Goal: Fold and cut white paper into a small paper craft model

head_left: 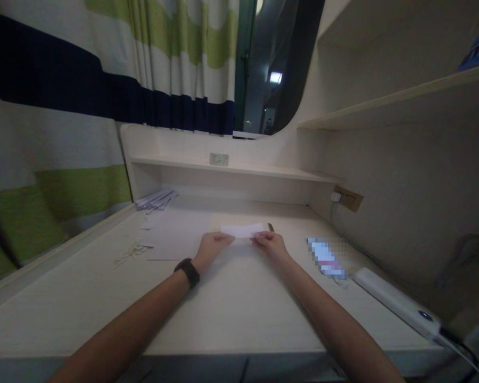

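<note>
A small strip of white paper (241,231) is stretched between my two hands over the desk. My left hand (214,248), with a dark watch on the wrist, pinches its left end. At the right end, the fingers of my right hand (272,245) are closed on the paper. A thin dark-tipped tool (271,227) pokes out just behind my right hand; most of it is hidden, and I cannot tell whether the hand touches it. Left of my left hand lies a large white sheet (179,229) flat on the desk.
Folded paper strips (156,199) are heaped at the back left, with thin scraps (133,252) nearer. A roll of tape (219,159) stands on the low shelf (263,170). To the right are a blurred-out phone (326,258) and a white power strip (397,303) with cables.
</note>
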The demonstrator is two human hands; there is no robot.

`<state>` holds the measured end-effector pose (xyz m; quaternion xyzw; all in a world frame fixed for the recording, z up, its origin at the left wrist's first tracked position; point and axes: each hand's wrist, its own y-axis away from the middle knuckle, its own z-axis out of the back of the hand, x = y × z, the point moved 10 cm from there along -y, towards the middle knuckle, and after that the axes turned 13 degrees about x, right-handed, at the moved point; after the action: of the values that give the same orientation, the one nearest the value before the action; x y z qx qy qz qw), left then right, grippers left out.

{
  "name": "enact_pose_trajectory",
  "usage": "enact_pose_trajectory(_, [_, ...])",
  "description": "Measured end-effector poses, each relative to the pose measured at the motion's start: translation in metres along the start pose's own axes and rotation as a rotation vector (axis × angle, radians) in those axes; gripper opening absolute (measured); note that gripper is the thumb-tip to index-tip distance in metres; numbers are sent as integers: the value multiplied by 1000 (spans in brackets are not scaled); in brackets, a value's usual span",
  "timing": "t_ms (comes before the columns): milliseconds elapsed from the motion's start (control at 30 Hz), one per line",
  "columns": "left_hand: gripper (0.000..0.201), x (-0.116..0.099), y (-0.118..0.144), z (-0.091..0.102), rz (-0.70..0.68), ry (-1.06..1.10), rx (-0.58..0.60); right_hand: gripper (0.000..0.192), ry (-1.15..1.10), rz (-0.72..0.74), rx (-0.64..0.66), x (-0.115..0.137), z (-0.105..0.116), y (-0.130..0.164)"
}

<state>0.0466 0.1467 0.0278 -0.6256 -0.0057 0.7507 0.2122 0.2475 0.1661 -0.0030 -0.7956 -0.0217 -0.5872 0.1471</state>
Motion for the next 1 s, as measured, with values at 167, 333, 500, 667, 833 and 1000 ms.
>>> enact_pose_trajectory(167, [35,-18,3,20,-137,-138,-168,34,52,-33,28,0,1,0])
enact_pose_trajectory(333, [60,-2,-5,4,23,-151,15,32,139,-133,279,-3,-28,7])
enact_pose_trajectory(500, [47,6,1,-30,103,-57,336,32,187,-130,371,-2,-39,11])
enact_pose_trajectory(667, [39,13,5,-37,114,96,337,47,103,-70,328,-7,-37,6])
enact_pose_trajectory(833, [39,13,5,-43,62,196,303,54,33,-62,308,-15,-46,7])
enact_pose_trajectory(1000, [37,14,6,-42,59,343,205,36,36,-65,276,-13,-48,9])
